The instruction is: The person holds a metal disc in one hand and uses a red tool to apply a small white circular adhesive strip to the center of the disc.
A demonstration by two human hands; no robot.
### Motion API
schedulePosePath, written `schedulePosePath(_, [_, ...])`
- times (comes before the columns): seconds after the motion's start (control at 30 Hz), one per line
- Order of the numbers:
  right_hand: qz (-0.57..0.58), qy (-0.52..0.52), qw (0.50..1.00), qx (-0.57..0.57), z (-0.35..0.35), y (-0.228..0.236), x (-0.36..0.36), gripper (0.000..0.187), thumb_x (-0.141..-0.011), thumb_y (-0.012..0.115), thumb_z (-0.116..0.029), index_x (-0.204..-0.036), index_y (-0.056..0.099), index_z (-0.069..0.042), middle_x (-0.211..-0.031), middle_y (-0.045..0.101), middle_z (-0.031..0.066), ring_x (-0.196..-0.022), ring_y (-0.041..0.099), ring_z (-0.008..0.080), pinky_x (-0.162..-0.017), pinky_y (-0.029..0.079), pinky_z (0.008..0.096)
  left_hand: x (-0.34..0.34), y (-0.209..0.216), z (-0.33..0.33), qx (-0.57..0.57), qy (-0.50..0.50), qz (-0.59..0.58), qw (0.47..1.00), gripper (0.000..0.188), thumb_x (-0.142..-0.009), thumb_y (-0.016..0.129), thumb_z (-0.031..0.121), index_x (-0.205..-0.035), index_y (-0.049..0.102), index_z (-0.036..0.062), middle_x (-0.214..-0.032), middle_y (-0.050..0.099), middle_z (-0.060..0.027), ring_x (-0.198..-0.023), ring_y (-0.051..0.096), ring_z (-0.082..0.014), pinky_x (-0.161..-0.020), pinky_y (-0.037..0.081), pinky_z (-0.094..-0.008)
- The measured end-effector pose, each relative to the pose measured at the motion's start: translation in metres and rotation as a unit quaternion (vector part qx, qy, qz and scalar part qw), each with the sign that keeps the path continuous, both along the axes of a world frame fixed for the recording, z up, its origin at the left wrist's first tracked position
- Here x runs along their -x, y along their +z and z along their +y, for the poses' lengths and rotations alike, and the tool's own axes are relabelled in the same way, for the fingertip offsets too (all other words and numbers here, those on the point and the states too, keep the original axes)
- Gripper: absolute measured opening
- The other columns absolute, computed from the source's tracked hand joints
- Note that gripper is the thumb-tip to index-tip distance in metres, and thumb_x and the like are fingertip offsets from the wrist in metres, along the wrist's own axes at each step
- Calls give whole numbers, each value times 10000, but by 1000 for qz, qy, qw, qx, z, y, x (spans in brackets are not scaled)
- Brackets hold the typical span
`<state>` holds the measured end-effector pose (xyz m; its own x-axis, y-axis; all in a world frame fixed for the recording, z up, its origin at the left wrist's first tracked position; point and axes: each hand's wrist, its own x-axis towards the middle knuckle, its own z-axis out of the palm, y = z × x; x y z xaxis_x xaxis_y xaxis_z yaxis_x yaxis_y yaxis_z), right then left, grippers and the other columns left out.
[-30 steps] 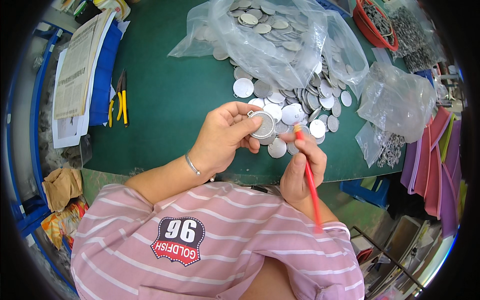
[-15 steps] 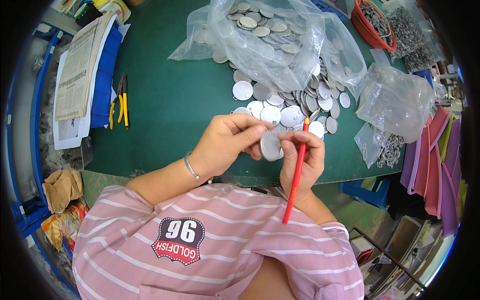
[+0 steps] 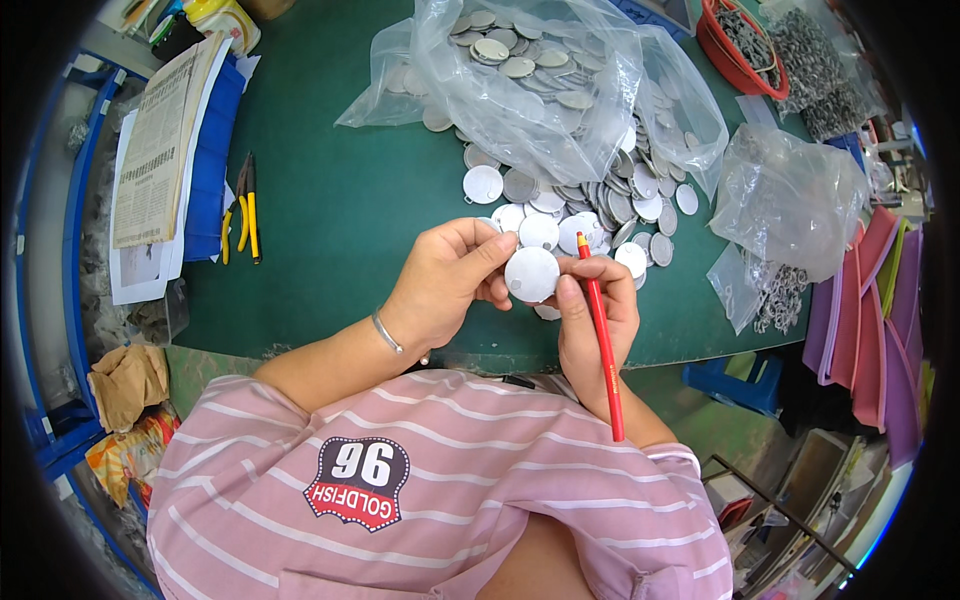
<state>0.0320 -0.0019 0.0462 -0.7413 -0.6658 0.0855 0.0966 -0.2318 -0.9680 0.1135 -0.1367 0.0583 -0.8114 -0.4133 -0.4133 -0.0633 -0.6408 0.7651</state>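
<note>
Between my two hands, above the table's near edge, a round silver metal disc (image 3: 532,274) faces up and catches the light. My left hand (image 3: 452,268) pinches its left rim with thumb and forefinger. On the right side, the fingertips of my right hand (image 3: 598,308) grip the disc's edge. That same hand also has a red pencil (image 3: 603,350) tucked across its fingers, tip pointing away from me. Just beyond lies a loose heap of similar metal discs (image 3: 540,231), some with small loops on their rims. More discs fill a clear plastic bag (image 3: 560,130) behind the heap.
Yellow-handled pliers (image 3: 247,215) lie on the green table (image 3: 320,180) at left, beside a blue bin (image 3: 212,150) topped with newspaper (image 3: 160,150). At right are a clear bag (image 3: 790,200), small metal clasps (image 3: 780,300) and a red basket (image 3: 735,55). A blue stool (image 3: 735,385) stands below.
The disc has turned from a tilted, dull view to a flat, bright face toward me. The red pencil has swung, its tip shifting left and its rear end right.
</note>
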Motion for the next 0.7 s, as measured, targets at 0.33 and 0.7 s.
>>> schedulePosePath(0.33, [-18,-15,1000,-7,4,-1,3,143,-869,409,46,-1004,411,-1,-986,562,150,-826,588,160,-714,508,284,1,5,-1,47,-30,-7,998,183,-858,559,153,-903,570,-24,-763,603,-82,-568,585,-123,-529,509,-261])
schedulePosePath(0.7, [-13,-22,999,39,3,4,3,137,-865,404,53,-983,421,-15,-946,575,151,-771,593,151,-693,491,269,26,5,-57,472,-86,-94,872,244,-779,644,148,-942,597,-28,-914,617,-106,-744,611,-162,-663,491,-262])
